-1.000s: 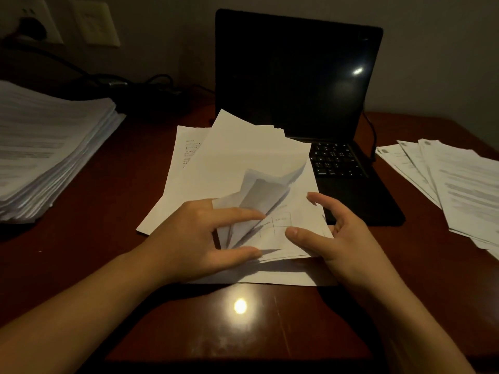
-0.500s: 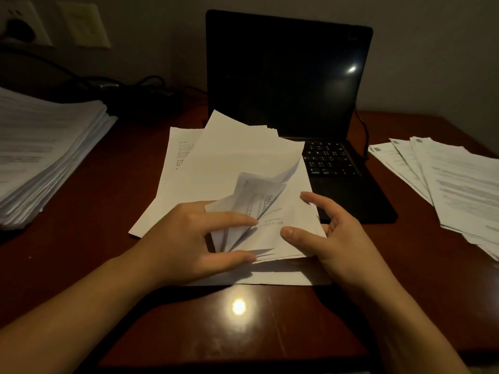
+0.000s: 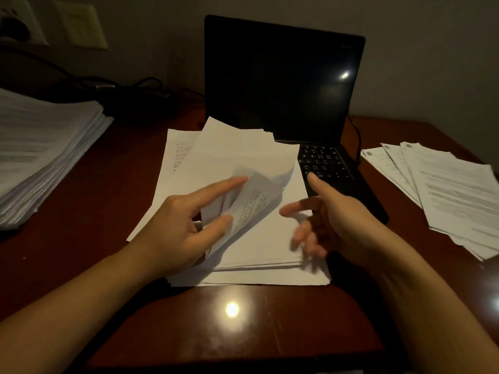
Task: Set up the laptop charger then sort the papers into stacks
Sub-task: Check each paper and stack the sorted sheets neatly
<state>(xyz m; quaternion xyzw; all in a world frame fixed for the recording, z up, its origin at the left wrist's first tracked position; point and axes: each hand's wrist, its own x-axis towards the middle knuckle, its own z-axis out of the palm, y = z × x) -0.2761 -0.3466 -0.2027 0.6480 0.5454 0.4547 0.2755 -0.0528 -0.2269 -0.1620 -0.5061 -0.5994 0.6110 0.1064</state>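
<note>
**While Left Hand Lifts a Sheet, Right Hangs Open**

While the left hand (image 3: 183, 230) pinches a curled sheet (image 3: 253, 203) between forefinger and thumb, its corner held off the pile (image 3: 243, 157), the right hand (image 3: 337, 225) is spread over that pile's right edge, blurred, gripping nothing. The pile lies on the desk (image 3: 189, 333) before the laptop (image 3: 283, 82), covering part of its keyboard (image 3: 324, 163). A thick stack (image 3: 40, 147) sits far left; fanned papers (image 3: 445, 193) lie far right. A cable (image 3: 357, 136) runs by the laptop's right side, and a plug (image 3: 13, 28) sits in the wall socket (image 3: 36, 36).
</note>
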